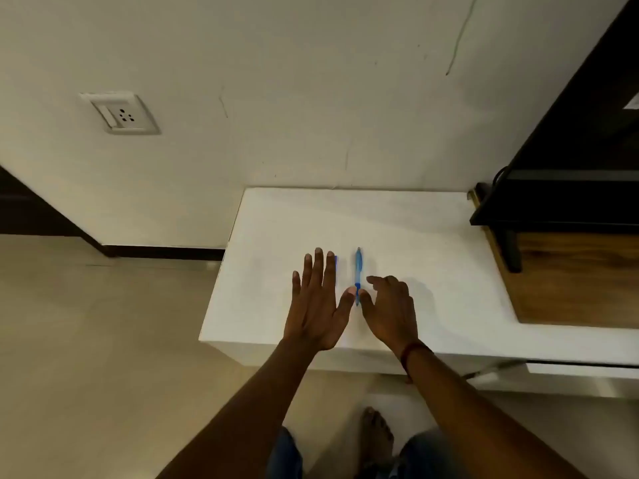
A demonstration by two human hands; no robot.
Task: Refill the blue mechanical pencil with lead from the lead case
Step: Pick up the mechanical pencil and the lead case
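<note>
White and bare, the desk point(397, 229) stands against a pale wall, with a dark shelf unit point(560, 188) cut off by the frame at its right end. On the desk lies the pencil point(358, 271), blue, pointing away from the person, its near end between the two thumbs. The left hand point(320, 305) is flat, palm down, fingers point(318, 267) spread and straight, holding nothing; its thumb tip touches or nearly touches the pencil's near end, and the blur leaves that unclear. Just past the left index finger a thin blue sliver point(335, 267) shows along the finger's right edge; the rest is hidden under the hand, so whether it is the lead case cannot be told. The right hand point(390, 305) hovers half curled, fingers loose, thumb beside the pencil's near tip, not closed round it. Contact there is also too blurred to judge. A reddish band point(415, 352) sits on the right wrist. Below the desk edge a bare foot point(375, 433) and jeans are partly cut off.
</note>
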